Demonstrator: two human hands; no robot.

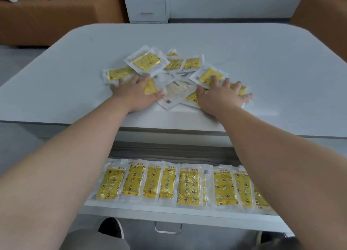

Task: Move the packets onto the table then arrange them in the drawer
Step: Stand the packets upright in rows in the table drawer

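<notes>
Some nine items make up the row of packets [187, 186] in the open drawer [169, 214] nearest me. They lie side by side, yellow faces up, edges slightly overlapping. Each has its long axis running near to far. I judge this lay was chosen so the row fills the drawer's width evenly. The row's right end passes under the right forearm, so I cannot confirm where it ends.

Beyond the drawer, on the white table [262, 62], both hands lie palm down with fingers spread. The left hand [135, 94] rests on the left flank of the loose pile [169, 67], and the right hand [219, 97] on its right flank. Neither clasps anything; the fingers lie flat on the packets. I judge they flank the heap to corral it towards the near edge.

The pile's packets point every way, some showing clear backs, with no common axis.

Farthest off stands a white cabinet [148, 4].
</notes>
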